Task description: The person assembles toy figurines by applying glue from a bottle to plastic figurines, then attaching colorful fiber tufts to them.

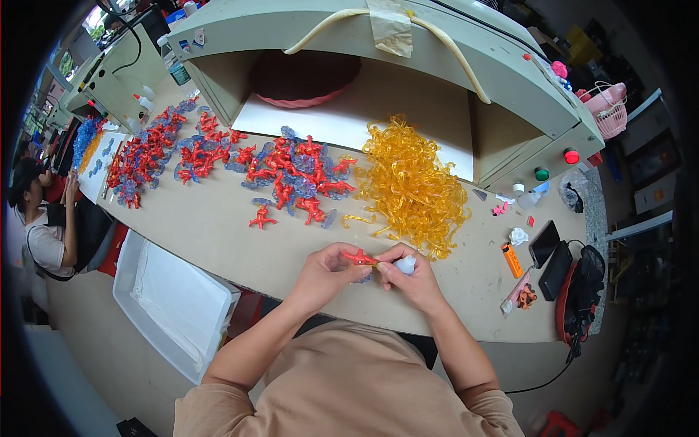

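Observation:
At the near edge of the bench, my left hand [325,275] pinches a small red plastic figure [358,257]. A bit of translucent purple shows under its fingers. Close against it, my right hand [416,282] is closed around a small white squeeze bottle [405,265], whose tip points toward the figure. The fingertips of both hands nearly meet and hide part of the figure. Beyond them lies a big heap of translucent yellow curled pieces [408,182]. Left of that heap spread several red figures with purple parts [298,171], and a single one [262,217] lies nearer.
A grey cabinet [510,102] with an open front spans the back, a pink tray [302,98] inside. At right lie an orange lighter [512,260], a black phone [545,244] and a dark pouch [582,291]. A white bin [171,306] stands lower left; another person [54,226] sits far left.

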Tool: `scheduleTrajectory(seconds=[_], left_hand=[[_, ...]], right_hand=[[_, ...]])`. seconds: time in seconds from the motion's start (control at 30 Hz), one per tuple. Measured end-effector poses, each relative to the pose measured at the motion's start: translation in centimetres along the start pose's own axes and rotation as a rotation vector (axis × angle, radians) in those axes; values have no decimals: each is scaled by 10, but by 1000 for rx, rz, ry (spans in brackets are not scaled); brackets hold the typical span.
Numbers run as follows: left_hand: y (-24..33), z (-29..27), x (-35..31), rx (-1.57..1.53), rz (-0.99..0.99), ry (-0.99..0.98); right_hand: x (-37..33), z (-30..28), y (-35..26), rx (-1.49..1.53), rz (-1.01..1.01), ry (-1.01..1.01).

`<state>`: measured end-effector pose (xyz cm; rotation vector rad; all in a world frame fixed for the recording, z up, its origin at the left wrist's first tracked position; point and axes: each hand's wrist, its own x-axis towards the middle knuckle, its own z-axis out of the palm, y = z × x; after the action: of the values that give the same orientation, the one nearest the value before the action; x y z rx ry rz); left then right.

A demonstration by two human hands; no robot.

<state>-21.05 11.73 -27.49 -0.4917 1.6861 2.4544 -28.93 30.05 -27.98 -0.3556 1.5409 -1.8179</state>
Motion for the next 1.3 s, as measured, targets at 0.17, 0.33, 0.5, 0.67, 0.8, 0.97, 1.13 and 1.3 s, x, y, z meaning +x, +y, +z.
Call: scheduleTrajectory(seconds=[0.17,0.33,0.5,0.67,0.8,0.97,1.13,1.3], left_hand=[[1,0,0,2,-1,-2],[2,1,-1,-2,-7,1],[-1,-1,-3,-6,-7,-6],[2,-4,-6,-21,-34,-17],[1,-8,-6,-53,-53,-22],[5,-8,-6,-116,-86,21],[2,-8,-8,-161,-58,45],[27,-1,-17,-213,-92,-1]], right_hand=[[0,0,-1,-6,-1,8],[0,2,-1,0,-6,13],[-3,3,-1,-5,-26,46],[-2,0,2,33,-12,56],[-3,6,-2,44,4,64],[-13,14,7,-549,-558,219],[-16,29,2,-757,-719,145],[-16,23,-1,-697,-657,174]])
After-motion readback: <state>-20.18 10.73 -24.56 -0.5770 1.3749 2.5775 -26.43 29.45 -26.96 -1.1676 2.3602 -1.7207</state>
